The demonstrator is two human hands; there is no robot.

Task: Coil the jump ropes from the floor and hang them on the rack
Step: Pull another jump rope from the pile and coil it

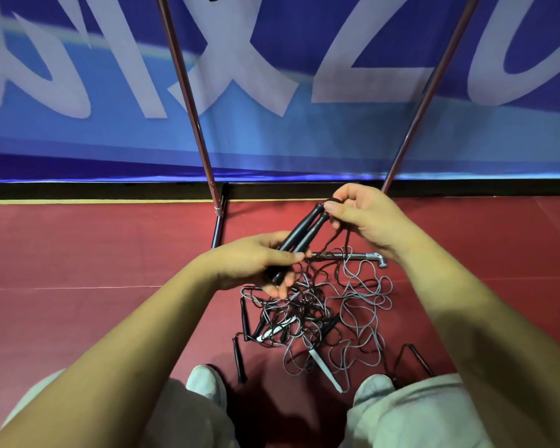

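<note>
My left hand grips two black jump-rope handles side by side; they slant up to the right. My right hand pinches the black cord at the handles' upper ends, and the cord hangs down from there. Below my hands a tangle of grey and black jump ropes lies on the red floor, with several black handles and a white handle among them. The rack's two metal uprights rise on either side, and its base bar lies behind the tangle.
A blue banner with large white letters hangs right behind the rack. My two light shoes and light trouser legs stand at the near edge of the rope pile. The red floor spreads to the left and right.
</note>
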